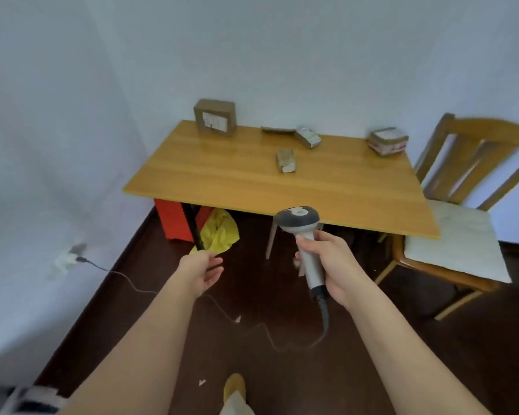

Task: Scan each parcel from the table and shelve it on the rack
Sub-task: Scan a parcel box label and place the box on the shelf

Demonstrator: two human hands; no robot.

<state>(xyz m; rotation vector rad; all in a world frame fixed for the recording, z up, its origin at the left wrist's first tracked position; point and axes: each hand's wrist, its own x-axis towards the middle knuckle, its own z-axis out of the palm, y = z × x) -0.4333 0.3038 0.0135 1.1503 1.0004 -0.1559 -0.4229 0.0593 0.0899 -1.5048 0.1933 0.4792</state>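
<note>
A wooden table (222, 181) stands against the wall ahead. On it sit several cardboard parcels: a cube-shaped box (215, 116) at the back left, a small parcel (286, 160) in the middle, a tilted small box (307, 136) beside a flat packet (277, 129), and a taped parcel (387, 141) at the back right. My right hand (331, 266) grips the handle of a grey-and-white barcode scanner (301, 232), held in front of the table's near edge. My left hand (203, 272) is empty with its fingers apart, below the table edge. No rack is in view.
A wooden chair (462, 235) with a pale cushion stands at the table's right end. Under the table are a red box (174, 220) and a yellow bag (219, 230). The scanner's cable (252, 327) trails across the dark floor to a wall socket (72, 256).
</note>
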